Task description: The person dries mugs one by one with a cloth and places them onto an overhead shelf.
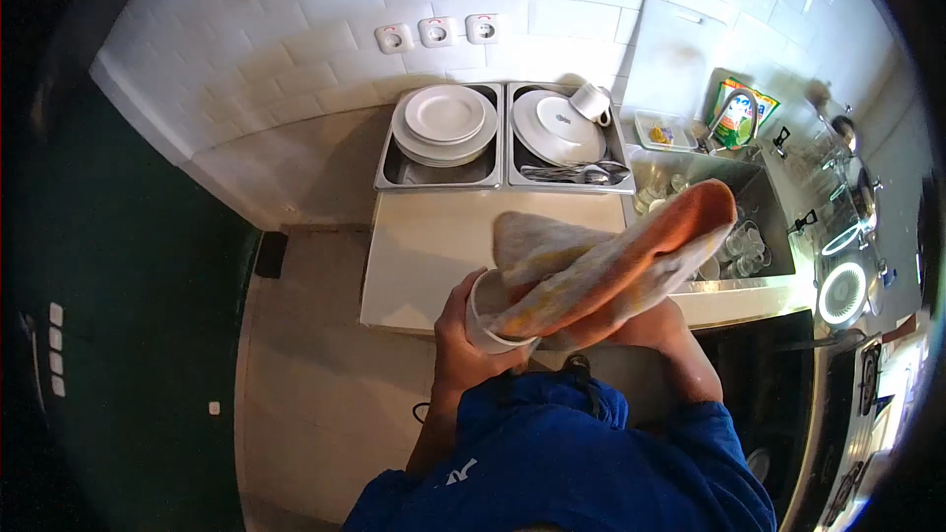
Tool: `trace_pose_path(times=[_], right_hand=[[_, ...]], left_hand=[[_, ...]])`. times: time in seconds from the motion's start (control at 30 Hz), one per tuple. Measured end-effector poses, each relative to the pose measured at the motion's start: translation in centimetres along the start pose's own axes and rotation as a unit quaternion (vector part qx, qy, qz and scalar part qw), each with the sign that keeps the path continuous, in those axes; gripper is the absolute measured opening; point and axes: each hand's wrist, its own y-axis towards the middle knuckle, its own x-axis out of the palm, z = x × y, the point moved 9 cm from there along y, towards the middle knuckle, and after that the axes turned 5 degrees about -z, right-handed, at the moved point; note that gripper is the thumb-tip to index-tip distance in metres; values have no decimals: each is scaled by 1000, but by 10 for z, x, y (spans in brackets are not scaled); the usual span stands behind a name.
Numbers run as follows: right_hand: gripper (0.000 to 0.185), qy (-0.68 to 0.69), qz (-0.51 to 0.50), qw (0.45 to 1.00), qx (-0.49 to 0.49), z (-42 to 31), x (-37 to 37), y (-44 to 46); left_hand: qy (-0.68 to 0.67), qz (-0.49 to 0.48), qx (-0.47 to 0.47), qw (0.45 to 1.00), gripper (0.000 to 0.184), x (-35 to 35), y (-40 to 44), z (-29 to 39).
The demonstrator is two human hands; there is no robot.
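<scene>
My left hand [458,350] is wrapped around a white cup [477,307], tilted with its mouth toward the towel. An orange and white towel [631,261] hangs in folds over my right hand [655,325], and one end of it reaches into the cup's mouth. The towel hides most of the right hand's fingers, which hold it from below. Both hands are in front of my body, close to the front edge of the counter [434,256].
Two metal trays stand at the back: the left tray [434,175] bears stacked white plates [445,115]; the right has more plates [562,128], a white mug [590,101] and cutlery [581,173]. Glassware [746,246] lies in the sink [774,207]. A cutting board [673,57] leans on the wall.
</scene>
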Motion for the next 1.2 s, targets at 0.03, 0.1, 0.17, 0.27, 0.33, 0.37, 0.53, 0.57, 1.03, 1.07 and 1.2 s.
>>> trace_pose_path(times=[0.03,0.1,0.17,0.27,0.33,0.37,0.53,0.57,1.03,1.07,1.2], right_hand=[[62,3,7,1000,4,-1,-2,-1],[65,20,-22,1000,-5,4,12,3],[66,62,-25,997,-37,10,31,10],[59,98,-54,989,-97,12,54,23],[48,133,-65,981,-125,20,64,24],[48,116,-117,979,-118,34,74,24],[41,55,-238,969,-24,69,110,26],[40,68,-218,974,-2,68,108,21],[41,759,37,649,46,71,84,-5],[40,778,46,627,19,76,69,-10],[40,739,111,663,-34,91,17,-31]], left_hand=[[-6,-1,-11,1000,86,0,-1,1],[-15,-6,-33,999,87,1,-3,0],[21,-39,-48,998,89,6,-5,-8],[91,-53,11,994,91,14,1,5],[126,-50,48,990,91,19,2,12],[135,-43,52,989,91,21,1,9],[254,-53,164,952,84,38,-9,16],[255,-47,169,951,82,38,-10,16],[132,-58,93,985,85,8,11,20],[102,-48,63,992,86,4,11,14],[35,-43,43,998,88,-3,11,1]])
